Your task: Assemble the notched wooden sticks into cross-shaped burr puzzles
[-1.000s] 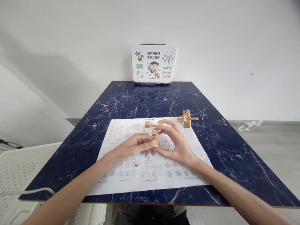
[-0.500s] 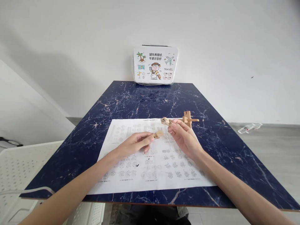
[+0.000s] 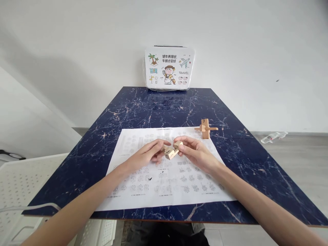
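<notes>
A pale notched wooden block (image 3: 169,153) with dark handwritten marks is held above the printed sheet. My right hand (image 3: 196,152) has its thumb and fingers closed on the block's right end. My left hand (image 3: 148,153) is closed at the left end, with a bit of wood between thumb and fingers. Whether that wood is a separate piece is hidden. The printed sheet (image 3: 138,201), covered in small diagrams, lies flat beneath both hands. Beyond my right hand, an assembly of crossed wooden pieces (image 3: 205,129), marked on top, stands at the sheet's far right corner.
The dark blue marbled table (image 3: 164,116) carries a white printed case (image 3: 169,68) at its far edge, against the wall. White perforated plastic (image 3: 23,181) sits at the left, with a pale cable (image 3: 38,206) across it. Clear plastic packaging (image 3: 273,137) lies on the floor at right.
My hands have come together over the sheet. The block in my right hand has moved down and left and turned. The piece in my left hand is now mostly hidden.
</notes>
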